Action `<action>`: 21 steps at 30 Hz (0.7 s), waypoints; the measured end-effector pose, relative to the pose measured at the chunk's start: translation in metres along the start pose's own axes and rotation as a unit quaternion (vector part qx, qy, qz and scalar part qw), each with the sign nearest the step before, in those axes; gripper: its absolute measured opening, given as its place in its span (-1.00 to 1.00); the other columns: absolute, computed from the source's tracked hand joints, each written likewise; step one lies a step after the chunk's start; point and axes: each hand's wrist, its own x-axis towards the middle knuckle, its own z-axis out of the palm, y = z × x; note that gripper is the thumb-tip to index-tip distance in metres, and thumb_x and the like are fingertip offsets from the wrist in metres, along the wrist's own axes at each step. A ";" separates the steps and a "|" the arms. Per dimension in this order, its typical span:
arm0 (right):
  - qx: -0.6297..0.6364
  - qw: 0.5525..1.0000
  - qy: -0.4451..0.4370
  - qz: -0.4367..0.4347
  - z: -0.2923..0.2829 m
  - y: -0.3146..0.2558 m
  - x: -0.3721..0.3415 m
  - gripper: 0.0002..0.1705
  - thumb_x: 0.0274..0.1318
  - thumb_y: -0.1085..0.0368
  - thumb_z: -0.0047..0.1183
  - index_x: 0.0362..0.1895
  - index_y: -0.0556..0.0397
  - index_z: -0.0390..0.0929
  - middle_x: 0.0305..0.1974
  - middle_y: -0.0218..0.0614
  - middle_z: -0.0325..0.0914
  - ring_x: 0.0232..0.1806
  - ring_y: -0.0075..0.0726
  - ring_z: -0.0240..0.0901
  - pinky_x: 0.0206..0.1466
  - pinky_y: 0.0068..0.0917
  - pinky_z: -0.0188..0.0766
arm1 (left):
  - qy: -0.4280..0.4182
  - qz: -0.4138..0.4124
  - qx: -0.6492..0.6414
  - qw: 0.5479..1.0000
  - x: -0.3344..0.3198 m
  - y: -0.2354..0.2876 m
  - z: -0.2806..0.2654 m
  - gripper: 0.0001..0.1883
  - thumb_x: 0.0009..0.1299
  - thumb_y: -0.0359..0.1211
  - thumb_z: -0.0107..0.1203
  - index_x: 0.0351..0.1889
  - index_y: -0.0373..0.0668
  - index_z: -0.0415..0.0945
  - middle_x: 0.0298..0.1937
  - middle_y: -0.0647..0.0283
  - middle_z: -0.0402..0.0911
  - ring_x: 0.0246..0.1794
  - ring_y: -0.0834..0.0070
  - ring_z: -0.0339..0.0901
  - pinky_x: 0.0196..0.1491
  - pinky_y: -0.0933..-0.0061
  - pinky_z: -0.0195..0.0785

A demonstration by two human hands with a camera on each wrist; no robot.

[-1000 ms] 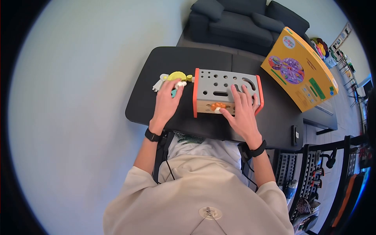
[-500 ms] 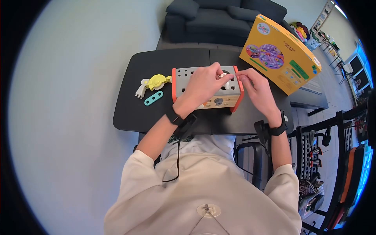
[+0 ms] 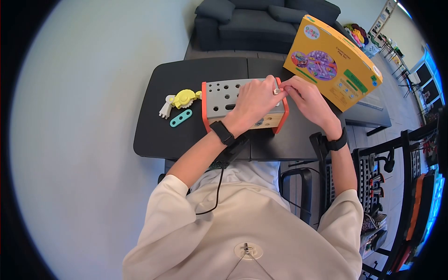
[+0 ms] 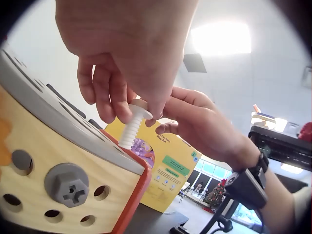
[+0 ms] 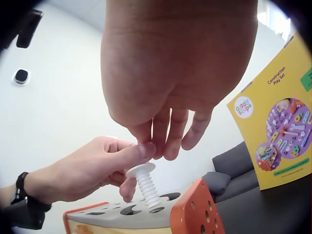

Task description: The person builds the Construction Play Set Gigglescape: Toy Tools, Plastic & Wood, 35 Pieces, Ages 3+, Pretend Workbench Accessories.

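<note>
My left hand (image 3: 254, 100) pinches a white plastic screw (image 4: 130, 131) by its head, thumb on one side and fingers on the other. The ribbed shank slants down close over the holes in the toy workbench's grey top (image 5: 161, 219). My right hand (image 3: 310, 100) comes in from the other side. Its bent fingertips meet my left thumb right at the screw head; their hold is hidden. On the workbench's wooden front, a grey bolt (image 4: 67, 184) with a cross slot sits among round holes. Red end panels (image 5: 197, 212) close off both sides.
Left of the workbench lie a yellow toy saw piece (image 3: 185, 98), a white hand-shaped piece (image 3: 166, 108) and a teal strip with holes (image 3: 181, 118). A yellow box (image 3: 336, 60) stands behind on the right of the black table (image 3: 163, 74). A shelf rack (image 3: 364, 186) stands beside it.
My left hand has carried the white screw from the left of the workbench to its top right. My right hand has left the front and risen to meet it. The teal strip now shows.
</note>
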 end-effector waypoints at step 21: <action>0.002 0.998 -0.062 0.011 -0.002 -0.012 0.007 -0.77 0.46 0.36 -0.02 -0.10 0.25 0.64 -0.16 -0.09 0.60 -0.10 0.12 0.59 0.00 -0.14 0.52 | 0.084 0.037 0.126 0.988 -0.007 0.004 0.014 -0.72 0.34 -0.19 0.32 -0.39 -0.21 0.60 -0.63 0.03 0.63 -0.60 0.05 0.67 -0.50 0.12 0.48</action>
